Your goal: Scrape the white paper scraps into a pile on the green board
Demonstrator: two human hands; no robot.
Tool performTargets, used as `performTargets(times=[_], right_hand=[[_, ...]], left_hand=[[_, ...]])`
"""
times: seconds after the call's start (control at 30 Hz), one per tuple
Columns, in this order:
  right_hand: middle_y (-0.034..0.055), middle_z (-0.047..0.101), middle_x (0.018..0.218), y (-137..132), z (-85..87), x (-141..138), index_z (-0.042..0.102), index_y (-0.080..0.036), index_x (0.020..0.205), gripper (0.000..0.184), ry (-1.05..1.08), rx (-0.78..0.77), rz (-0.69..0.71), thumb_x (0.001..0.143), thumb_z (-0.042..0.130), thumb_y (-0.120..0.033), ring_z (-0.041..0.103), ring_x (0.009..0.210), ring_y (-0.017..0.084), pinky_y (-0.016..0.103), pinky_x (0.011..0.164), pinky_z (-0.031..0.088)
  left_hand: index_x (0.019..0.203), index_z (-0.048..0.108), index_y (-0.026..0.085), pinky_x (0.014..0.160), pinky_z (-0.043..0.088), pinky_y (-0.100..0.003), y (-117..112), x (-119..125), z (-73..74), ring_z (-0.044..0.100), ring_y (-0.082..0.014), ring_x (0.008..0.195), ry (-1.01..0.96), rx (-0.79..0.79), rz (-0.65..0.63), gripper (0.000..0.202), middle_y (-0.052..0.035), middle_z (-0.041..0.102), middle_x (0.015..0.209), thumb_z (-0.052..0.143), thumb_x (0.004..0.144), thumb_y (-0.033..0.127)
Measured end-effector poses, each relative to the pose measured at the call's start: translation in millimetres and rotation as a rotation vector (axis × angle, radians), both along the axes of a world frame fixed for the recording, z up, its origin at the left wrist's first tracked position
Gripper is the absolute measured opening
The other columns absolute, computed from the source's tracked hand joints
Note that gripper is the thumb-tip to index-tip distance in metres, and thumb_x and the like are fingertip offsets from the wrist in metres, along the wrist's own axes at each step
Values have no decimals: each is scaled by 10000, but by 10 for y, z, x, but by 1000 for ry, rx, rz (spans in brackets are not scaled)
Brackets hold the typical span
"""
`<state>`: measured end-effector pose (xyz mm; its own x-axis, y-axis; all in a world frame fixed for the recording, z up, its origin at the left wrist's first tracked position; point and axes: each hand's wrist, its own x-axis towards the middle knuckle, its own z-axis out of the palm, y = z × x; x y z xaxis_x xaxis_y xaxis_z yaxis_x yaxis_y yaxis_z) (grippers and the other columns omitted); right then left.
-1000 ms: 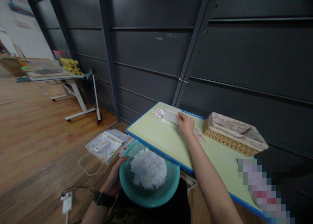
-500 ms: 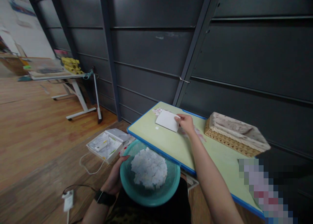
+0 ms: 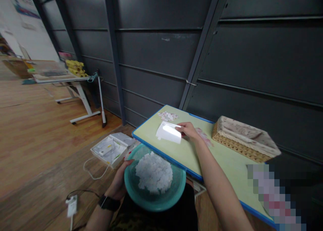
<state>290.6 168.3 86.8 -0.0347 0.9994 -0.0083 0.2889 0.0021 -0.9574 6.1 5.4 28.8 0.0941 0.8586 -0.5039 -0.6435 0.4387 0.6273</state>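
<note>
Now the right hand [image 3: 188, 130] pinches glossy card [image 3: 168, 133]; left hand [image 3: 120, 178] clasps round mesh basin [image 3: 151, 202].

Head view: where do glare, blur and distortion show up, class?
In the head view, glare bleaches part of the white card in the right hand; in the same view, the far table looks soft; also there, the dark wall's uprights splay outward toward the top, perhaps from a wide lens; a pixelated patch hides detail at lower right.

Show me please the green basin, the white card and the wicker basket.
Green basin [image 3: 155, 200], head view: inner wall.
White card [image 3: 169, 132], head view: middle of its face.
Wicker basket [image 3: 238, 144], head view: woven front.
</note>
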Motion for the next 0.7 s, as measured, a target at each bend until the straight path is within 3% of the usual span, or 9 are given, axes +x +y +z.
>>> performTargets(times=[0.2,0.4,0.7], right_hand=[[-7,567,524,-86,51,-49,706,-94,743,336,36,-57,171,522,758,-341,451,440,71,192,401,337],[33,648,619,-82,25,-20,723,-97,815,389,83,-167,341,526,795,-347,525,486,80,174,423,394],[39,682,679,-115,73,-5,722,-111,904,471,128,-223,432,518,817,-364,558,511,86,193,474,471]], left_hand=[[739,650,145,553,533,-301,9,3,13,689,-206,588,18,10,-37,144,-50,734,608,558,824,216],[767,656,135,581,540,-323,6,23,70,704,-236,654,31,-5,-18,111,-59,736,615,570,798,198],[711,628,154,504,513,-283,5,23,59,647,-178,490,40,6,-13,119,-20,698,537,567,803,196]])
